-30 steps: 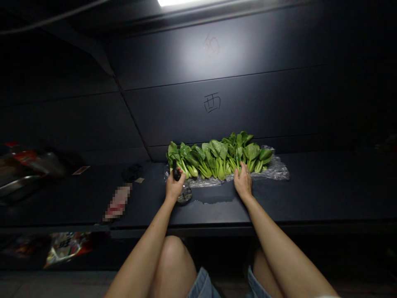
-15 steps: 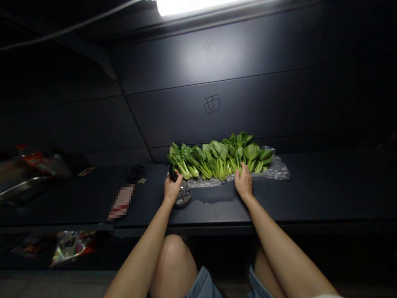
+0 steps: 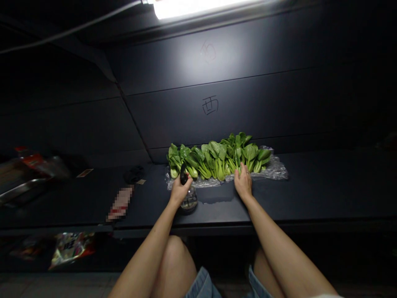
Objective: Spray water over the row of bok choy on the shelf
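Observation:
A row of leafy green bok choy (image 3: 217, 155) lies on crumpled clear plastic wrap (image 3: 277, 169) along the back of the dark shelf. My left hand (image 3: 181, 188) is closed around the neck of a spray bottle with a black head and a clear body (image 3: 190, 200), held in front of the row's left part. Toward the right part, my right hand (image 3: 243, 182) reaches up to the stems with its fingers stretched out. Its fingertips overlap the bok choy, and I cannot tell how firmly they touch it.
A wet patch (image 3: 217, 203) marks the dark shelf (image 3: 322, 194) between my hands. Farther left are a blurred-out package (image 3: 120, 203), a small card (image 3: 84, 173) and a dark crumpled thing (image 3: 134, 174). Shiny food packets (image 3: 72, 248) lie on the lower shelf. A bright lamp (image 3: 198, 6) hangs above.
My left hand has moved right with the spray bottle, uncovering the leftmost bok choy stems. My right hand stays in nearly the same place.

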`<state>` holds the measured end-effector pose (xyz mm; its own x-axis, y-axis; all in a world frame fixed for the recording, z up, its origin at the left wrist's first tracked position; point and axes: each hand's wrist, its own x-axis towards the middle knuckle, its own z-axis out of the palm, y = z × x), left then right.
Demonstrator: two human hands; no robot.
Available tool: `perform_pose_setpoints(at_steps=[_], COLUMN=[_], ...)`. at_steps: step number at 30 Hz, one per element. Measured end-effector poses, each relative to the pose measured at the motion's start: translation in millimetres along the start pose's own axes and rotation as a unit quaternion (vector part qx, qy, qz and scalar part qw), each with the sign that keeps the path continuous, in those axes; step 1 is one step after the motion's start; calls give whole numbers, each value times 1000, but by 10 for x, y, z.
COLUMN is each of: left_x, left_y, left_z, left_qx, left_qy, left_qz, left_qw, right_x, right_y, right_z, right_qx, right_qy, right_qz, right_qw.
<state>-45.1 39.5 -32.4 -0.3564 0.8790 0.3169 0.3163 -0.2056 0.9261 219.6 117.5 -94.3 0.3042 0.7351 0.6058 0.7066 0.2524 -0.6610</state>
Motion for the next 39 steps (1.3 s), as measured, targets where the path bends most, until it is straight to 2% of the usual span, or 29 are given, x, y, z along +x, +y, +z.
perform_pose_setpoints(at_steps=[4, 16, 25, 30, 39], left_x=[-48, -129, -182, -214, -219], left_y=[52, 255, 402, 489, 475], left_z=[89, 347, 527, 582, 658], left_qx=[-20, 5, 68, 59, 72], left_qy=[-39, -130, -154, -171, -199], left_qz=[8, 20, 37, 45, 59], left_qw=[999, 991, 985, 983, 976], right_x=[0, 11, 22, 26, 35], right_y=[4, 11, 26, 29, 26], right_z=[-11, -31, -40, -47, -72], right_qx=[1, 14, 17, 19, 26], right_qy=[1, 13, 20, 21, 27], right_qz=[-2, -5, -2, -3, -6], right_qw=[1000, 1000, 1000, 1000, 999])
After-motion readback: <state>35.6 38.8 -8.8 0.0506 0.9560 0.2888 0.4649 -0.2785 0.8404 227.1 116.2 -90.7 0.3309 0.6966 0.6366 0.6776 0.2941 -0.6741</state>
